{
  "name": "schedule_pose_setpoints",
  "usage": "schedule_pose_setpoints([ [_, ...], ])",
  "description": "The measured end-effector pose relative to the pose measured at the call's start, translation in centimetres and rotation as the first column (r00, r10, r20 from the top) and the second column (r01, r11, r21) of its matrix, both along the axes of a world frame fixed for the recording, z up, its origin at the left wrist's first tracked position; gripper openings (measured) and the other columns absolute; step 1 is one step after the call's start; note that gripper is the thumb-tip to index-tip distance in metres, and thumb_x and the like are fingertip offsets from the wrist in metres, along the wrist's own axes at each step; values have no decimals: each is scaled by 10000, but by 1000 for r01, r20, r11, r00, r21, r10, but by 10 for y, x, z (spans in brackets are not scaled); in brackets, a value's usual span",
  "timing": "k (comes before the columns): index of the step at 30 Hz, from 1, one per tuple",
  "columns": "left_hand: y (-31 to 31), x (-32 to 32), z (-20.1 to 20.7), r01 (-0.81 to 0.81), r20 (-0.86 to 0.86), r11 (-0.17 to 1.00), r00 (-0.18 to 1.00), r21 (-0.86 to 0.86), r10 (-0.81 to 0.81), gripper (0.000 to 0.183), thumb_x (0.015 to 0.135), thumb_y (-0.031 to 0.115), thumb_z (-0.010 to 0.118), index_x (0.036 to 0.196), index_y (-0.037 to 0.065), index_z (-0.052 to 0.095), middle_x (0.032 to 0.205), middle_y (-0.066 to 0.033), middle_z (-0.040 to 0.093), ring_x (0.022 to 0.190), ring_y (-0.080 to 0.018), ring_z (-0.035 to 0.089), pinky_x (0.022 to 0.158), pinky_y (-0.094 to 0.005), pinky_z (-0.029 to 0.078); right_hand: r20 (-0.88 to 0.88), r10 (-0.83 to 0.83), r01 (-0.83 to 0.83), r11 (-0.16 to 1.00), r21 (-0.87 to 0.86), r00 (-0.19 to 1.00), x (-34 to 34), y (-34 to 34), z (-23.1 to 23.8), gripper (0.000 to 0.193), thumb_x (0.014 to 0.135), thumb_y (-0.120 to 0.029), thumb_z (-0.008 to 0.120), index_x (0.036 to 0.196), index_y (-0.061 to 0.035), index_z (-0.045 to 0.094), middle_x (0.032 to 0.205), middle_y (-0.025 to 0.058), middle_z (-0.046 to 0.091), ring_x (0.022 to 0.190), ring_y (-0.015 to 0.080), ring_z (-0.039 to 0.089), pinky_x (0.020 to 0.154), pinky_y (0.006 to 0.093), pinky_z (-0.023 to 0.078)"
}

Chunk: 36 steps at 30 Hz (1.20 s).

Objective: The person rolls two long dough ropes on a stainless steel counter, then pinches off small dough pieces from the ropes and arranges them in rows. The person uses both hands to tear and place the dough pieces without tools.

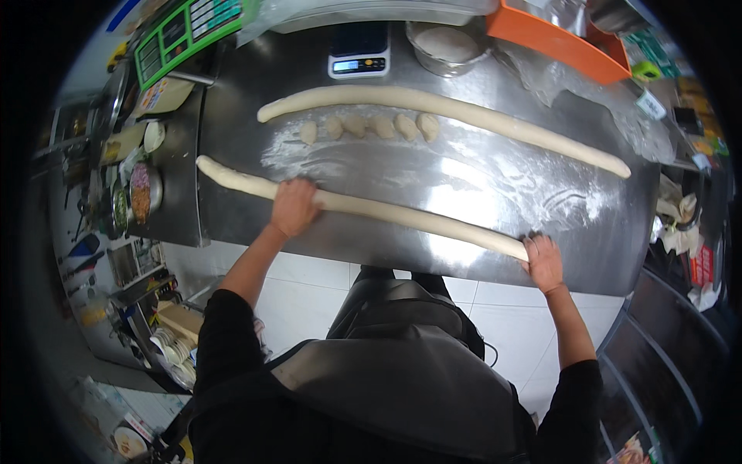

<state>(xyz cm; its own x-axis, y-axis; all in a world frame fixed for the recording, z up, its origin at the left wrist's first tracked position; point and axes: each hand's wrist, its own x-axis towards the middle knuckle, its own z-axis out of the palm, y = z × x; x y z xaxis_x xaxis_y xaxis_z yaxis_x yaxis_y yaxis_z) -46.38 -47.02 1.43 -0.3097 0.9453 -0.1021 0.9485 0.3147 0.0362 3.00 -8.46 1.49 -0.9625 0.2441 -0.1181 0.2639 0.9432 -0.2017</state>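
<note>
Gripping the near dough rope (417,220) at four o'clock, seemingly steadying it, the right hand (544,263) curls its fingers; the left hand (295,207) lies at ten, finger spread unclear.

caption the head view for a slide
Left hand and right hand on a long pale dough rope; six small pale lumps beyond, on a white-dusted metal table.

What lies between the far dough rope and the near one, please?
In the head view, six small dough pieces sit in a row beside the far rope, with scattered flour between it and the near rope.
</note>
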Motion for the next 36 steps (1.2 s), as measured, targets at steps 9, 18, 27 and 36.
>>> schedule_pose_setpoints([
  [9, 178, 194, -24, 550, 186, 807, 788, 217, -587, 503, 840, 574, 663, 994, 95, 644, 1015, -71, 618, 965, -269, 575, 797, -397, 464, -48, -103, 108, 989, 104, 994, 38, -14, 0, 606, 817, -338, 761, 1341, -109, 562, 1185, 95, 590, 1071, 313, 562, 907, 461, 451],
  [18, 277, 349, -20, 545, 98, 800, 808, 253, -581, 467, 871, 535, 667, 1013, 90, 641, 959, -68, 604, 911, -254, 604, 625, -416, 547, -93, -184, 178, 981, -70, 978, 57, -11, 1, 711, 775, -191, 800, 1412, -96, 499, 1270, 119, 575, 1126, 358, 550, 974, 489, 442],
  [27, 223, 315, 16, 195, 683, 943, 652, 270, -330, 428, 771, 285, 820, 1055, 55, 597, 916, -163, 677, 828, -371, 680, 722, -454, 539, 17, -309, 269, 799, -538, 951, -6, -36, 96, 535, 758, -183, 860, 1202, -33, 601, 1067, 149, 590, 929, 383, 645, 772, 450, 553],
  [36, 220, 309, 108, -176, 908, 938, 356, 298, -221, 545, 741, 220, 846, 1180, 47, 572, 963, -162, 712, 869, -391, 705, 726, -454, 559, -360, -327, 63, 810, -583, 874, -59, -51, 167, 511, 787, -349, 874, 1108, -35, 629, 940, 132, 604, 787, 341, 662, 694, 407, 550],
])
